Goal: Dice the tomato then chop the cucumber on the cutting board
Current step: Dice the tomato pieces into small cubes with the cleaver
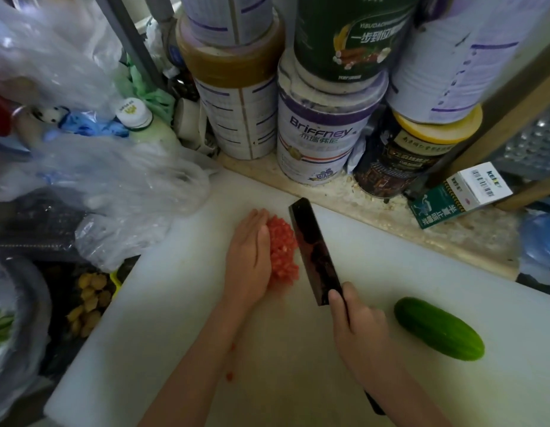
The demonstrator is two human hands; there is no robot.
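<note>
- Lying whole on the white plastic cutting board, the smooth green cucumber runs its long axis from upper left to lower right, near the right hand but apart from it.
- The heap of small red tomato dice sits between the flat, straight-fingered left hand, which touches its left side, and the dark broad-bladed cleaver.
- The right hand grips the cleaver by its handle, which the fingers mostly hide.

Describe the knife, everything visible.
The knife is a broad, dark, cleaver-like blade with a mottled, glossy face. It is tilted over the white cutting board, tip away from the person, beside the diced tomato. The right hand holds its dark handle, thumb on the blade's heel; the handle's end shows under the wrist.
</note>
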